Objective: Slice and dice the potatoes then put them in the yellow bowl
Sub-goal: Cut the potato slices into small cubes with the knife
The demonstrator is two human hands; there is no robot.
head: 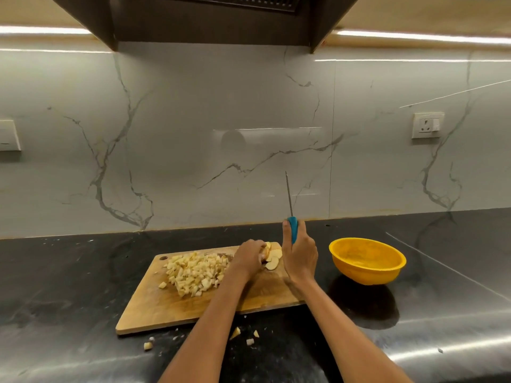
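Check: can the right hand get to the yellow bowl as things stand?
Probably yes. The bowl sits on the counter just right of the right hand, with nothing between them. But that hand's fingers grip the knife, so it can't grasp the bowl until it sets it down.

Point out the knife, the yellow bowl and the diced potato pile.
knife (292,229): head view, blue handle.
yellow bowl (367,273): head view, outer wall.
diced potato pile (195,272): head view, pile's middle.
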